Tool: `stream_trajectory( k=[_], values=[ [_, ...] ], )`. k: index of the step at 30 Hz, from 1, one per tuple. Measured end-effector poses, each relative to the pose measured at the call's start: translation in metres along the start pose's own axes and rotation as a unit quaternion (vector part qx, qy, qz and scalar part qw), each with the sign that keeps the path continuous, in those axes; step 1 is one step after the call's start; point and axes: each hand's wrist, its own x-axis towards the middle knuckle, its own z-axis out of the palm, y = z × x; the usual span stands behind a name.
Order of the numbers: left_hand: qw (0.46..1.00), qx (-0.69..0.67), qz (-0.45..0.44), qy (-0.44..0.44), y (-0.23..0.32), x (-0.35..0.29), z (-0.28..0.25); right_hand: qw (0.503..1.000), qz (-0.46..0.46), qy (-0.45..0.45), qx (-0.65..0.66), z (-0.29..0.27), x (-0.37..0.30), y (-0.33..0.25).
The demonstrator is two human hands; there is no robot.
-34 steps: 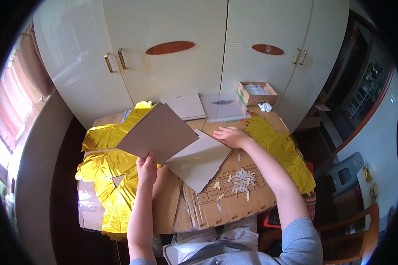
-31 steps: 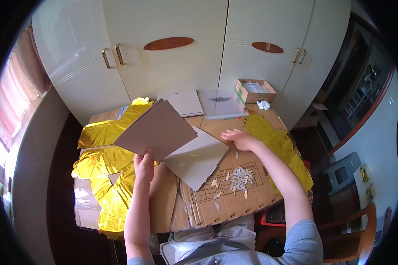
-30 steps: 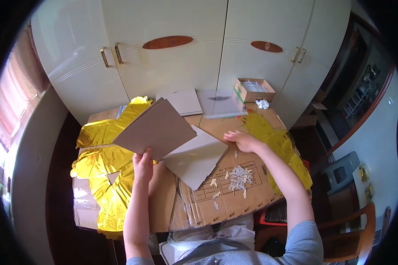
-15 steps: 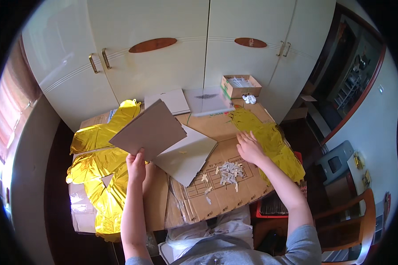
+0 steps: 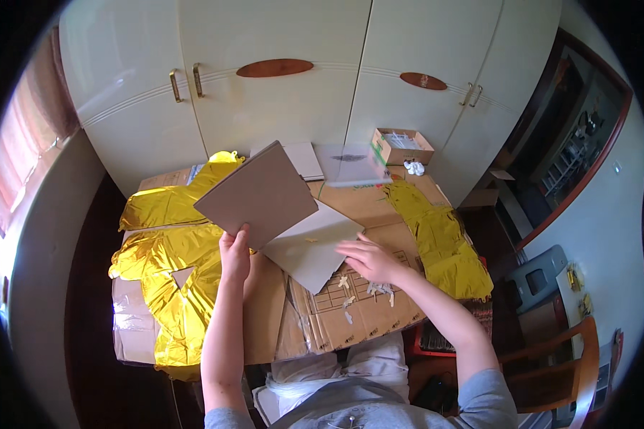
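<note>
My left hand (image 5: 235, 254) grips the lower corner of a grey-brown cardboard sheet (image 5: 256, 194), raised and tilted above the table. Its far edge looks notched, and it may be more than one layer. Below it lies a light grey cardboard sheet (image 5: 311, 254) with a small yellowish scrap (image 5: 311, 240) on top. Fingers outstretched, my right hand (image 5: 368, 259) hovers at the right edge of that lower sheet, holding nothing; whether it touches the sheet I cannot tell. Small grey and cream cut scraps (image 5: 381, 289) lie just below this hand, which partly hides the pile.
Shiny gold foil balloons (image 5: 186, 261) cover the table's left, and flat gold foil (image 5: 440, 239) its right. Flattened brown cardboard (image 5: 379, 322) covers the tabletop. At the back are another board (image 5: 306, 161), a clear plastic sheet (image 5: 347, 166), an open carton (image 5: 402, 146) and white crumpled tissue (image 5: 413, 168).
My right hand has swung left from the gold foil to the lower sheet's edge, now covering part of the scrap pile. The left hand still holds its sheet. The whole view has shifted slightly.
</note>
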Motion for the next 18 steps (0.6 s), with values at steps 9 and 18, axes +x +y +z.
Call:
stream_trajectory(
  k=[9, 18],
  values=[
    [0.998, 0.059, -0.001, -0.016, 0.0, -0.002, 0.001, 0.987, -0.052, -0.147, -0.034, 0.04, 0.049, 0.003],
    [0.992, 0.1, 0.002, -0.083, -0.001, -0.005, 0.014, 0.984, -0.102, -0.108, -0.102, 0.018, -0.062, -0.055]
  ],
)
